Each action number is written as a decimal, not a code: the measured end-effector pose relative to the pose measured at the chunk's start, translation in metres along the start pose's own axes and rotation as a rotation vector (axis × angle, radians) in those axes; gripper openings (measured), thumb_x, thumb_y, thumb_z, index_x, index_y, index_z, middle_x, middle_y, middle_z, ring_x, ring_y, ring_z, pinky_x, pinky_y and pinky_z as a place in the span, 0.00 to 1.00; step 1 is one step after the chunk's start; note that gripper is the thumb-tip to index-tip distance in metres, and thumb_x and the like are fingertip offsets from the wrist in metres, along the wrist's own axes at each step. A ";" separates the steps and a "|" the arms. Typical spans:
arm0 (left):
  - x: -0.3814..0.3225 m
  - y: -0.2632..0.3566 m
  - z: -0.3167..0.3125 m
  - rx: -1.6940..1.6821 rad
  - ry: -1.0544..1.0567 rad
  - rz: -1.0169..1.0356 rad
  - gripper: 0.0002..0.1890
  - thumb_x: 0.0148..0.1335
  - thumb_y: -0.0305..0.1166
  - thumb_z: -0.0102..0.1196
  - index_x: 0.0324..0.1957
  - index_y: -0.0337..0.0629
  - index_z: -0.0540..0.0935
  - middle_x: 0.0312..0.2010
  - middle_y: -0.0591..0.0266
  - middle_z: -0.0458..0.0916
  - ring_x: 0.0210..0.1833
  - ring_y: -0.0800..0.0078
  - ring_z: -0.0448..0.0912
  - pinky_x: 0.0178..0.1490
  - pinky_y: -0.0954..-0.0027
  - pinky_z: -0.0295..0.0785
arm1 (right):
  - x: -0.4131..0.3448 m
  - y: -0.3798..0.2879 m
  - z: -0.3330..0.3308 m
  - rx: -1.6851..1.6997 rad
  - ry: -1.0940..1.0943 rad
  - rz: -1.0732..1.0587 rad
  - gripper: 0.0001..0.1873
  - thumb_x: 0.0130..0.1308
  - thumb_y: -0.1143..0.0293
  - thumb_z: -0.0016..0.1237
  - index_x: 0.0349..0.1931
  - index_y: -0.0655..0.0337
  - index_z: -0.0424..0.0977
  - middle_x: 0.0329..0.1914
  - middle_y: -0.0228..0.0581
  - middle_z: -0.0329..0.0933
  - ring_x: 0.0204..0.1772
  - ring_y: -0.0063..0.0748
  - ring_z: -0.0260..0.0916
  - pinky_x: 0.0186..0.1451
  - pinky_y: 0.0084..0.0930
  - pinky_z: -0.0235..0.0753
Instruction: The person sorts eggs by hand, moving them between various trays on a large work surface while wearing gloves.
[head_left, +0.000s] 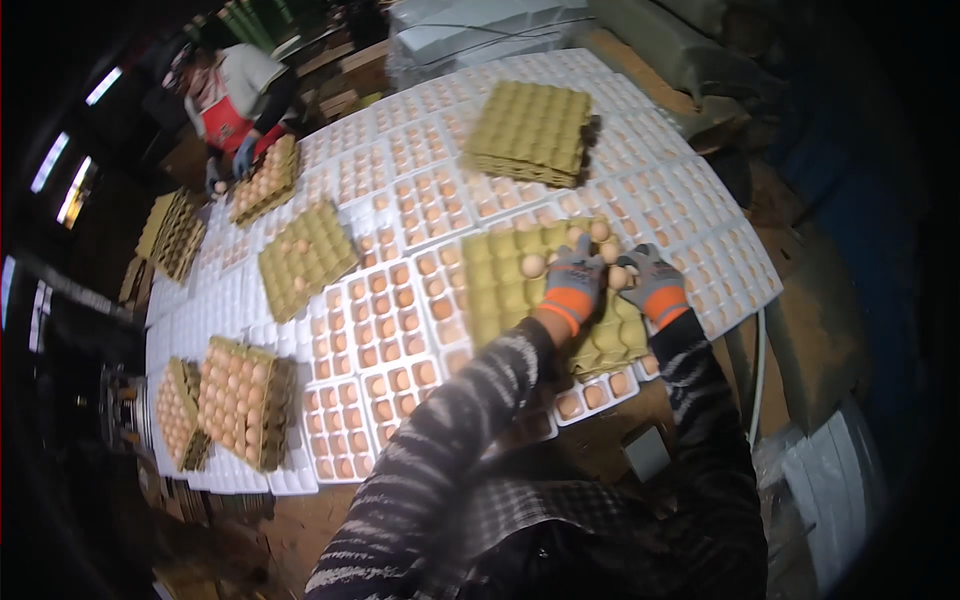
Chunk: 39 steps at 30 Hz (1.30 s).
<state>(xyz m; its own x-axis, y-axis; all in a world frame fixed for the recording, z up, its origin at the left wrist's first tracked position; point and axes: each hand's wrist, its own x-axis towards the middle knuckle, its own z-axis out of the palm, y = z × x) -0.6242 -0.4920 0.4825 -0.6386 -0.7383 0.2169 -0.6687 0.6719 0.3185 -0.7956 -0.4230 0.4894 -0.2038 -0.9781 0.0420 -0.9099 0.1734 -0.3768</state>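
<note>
Both my hands wear grey work gloves with orange cuffs. My left hand (576, 283) reaches over a yellow-green pulp egg tray (506, 289), its fingertips among a few loose brown eggs (600, 231). Whether it grips one is hard to see. At the tray's right side my right hand (654, 279) curls its fingers around an egg (631, 279), close to my left hand. Another egg (533, 265) sits in the tray, left of my left fingers. Much of the tray's left part holds no eggs. Beneath lie white plastic trays (592, 396) with eggs in their cells.
A stack of pulp trays (529, 131) stands farther back. At the left are a pulp tray with several eggs (307, 259) and stacked full trays (244, 401). Across the table a person in a red apron (225, 124) handles eggs. Wrapped white packs (487, 34) stand behind.
</note>
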 end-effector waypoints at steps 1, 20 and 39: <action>-0.009 -0.026 0.005 -0.022 0.050 -0.006 0.16 0.54 0.39 0.64 0.44 0.46 0.82 0.57 0.47 0.76 0.48 0.48 0.79 0.51 0.52 0.74 | 0.002 -0.016 -0.001 0.056 -0.032 -0.035 0.28 0.49 0.60 0.69 0.54 0.48 0.79 0.62 0.42 0.75 0.57 0.51 0.78 0.56 0.42 0.80; -0.674 -0.251 -0.149 -0.188 0.712 -1.098 0.28 0.49 0.27 0.73 0.55 0.43 0.81 0.61 0.54 0.70 0.56 0.60 0.80 0.57 0.64 0.78 | -0.212 -0.509 0.257 0.429 -0.739 -1.083 0.28 0.60 0.52 0.62 0.59 0.49 0.73 0.66 0.40 0.68 0.59 0.46 0.76 0.57 0.40 0.79; -0.754 -0.396 -0.184 -0.075 0.942 -1.097 0.27 0.61 0.21 0.50 0.64 0.42 0.77 0.61 0.49 0.72 0.64 0.53 0.71 0.69 0.59 0.64 | -0.278 -0.623 0.331 1.077 -1.185 -0.689 0.23 0.63 0.66 0.58 0.58 0.56 0.74 0.54 0.42 0.77 0.62 0.42 0.72 0.66 0.35 0.70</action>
<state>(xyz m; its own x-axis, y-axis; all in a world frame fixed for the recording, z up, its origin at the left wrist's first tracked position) 0.1926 -0.2120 0.3628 0.6758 -0.6527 0.3423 -0.6073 -0.2299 0.7605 -0.0528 -0.2967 0.4065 0.8844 -0.4667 -0.0114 0.0179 0.0582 -0.9981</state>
